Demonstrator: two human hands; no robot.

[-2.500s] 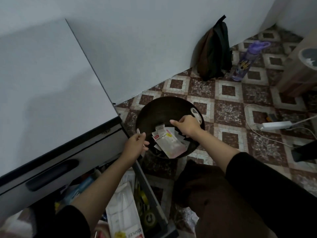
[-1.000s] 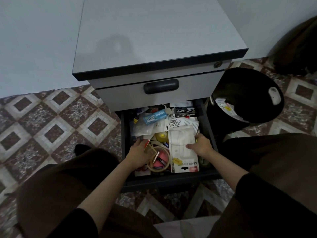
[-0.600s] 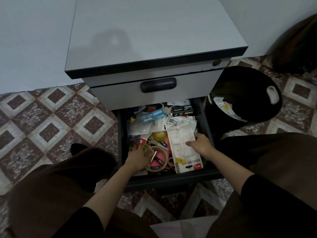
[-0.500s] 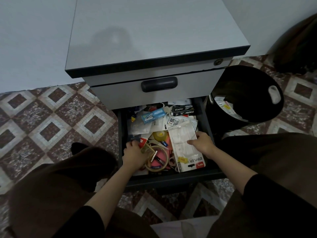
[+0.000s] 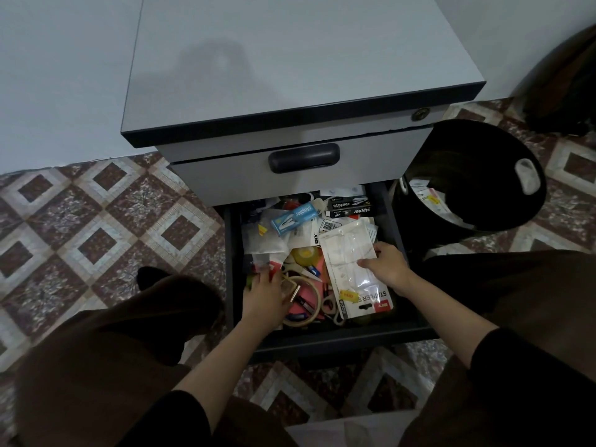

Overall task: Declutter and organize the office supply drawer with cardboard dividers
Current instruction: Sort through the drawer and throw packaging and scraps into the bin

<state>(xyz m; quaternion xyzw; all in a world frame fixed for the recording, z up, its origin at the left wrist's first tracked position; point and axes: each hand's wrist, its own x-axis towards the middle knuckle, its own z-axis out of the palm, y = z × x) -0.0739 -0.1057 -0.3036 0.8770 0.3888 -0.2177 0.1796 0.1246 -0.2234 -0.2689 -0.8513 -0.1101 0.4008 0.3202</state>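
Now, nearest the camera, a pale sheet (image 5: 348, 429) lies on the tiled floor between the knees; cannot tell whether it is divider stock. Beyond it, the open dark-grey lower drawer (image 5: 322, 341) holds both hands again; 2.5 s ago they were over the bin, dropping wrappers. Left hand (image 5: 266, 298) reaches into the clutter just left of the beige ring of masking tape (image 5: 304, 320) and has worked that corner for the last second; fingertips buried, so grip cannot be told. Right hand (image 5: 385, 267) has fingers curled onto the white-and-clear stapler blister pack (image 5: 345, 250), thumb at its edge: a pinch, and the pack has tilted a little since. Further back: small blue stapler box (image 5: 293, 217), two black stapler boxes (image 5: 350, 206), loose packets, all unsorted. No dividers in the drawer. Right of the cabinet, the round black waste bin (image 5: 467, 162) shows discarded packaging. Judgement: the purge continues, the pack looks like the next item out, and dividing has not begun.
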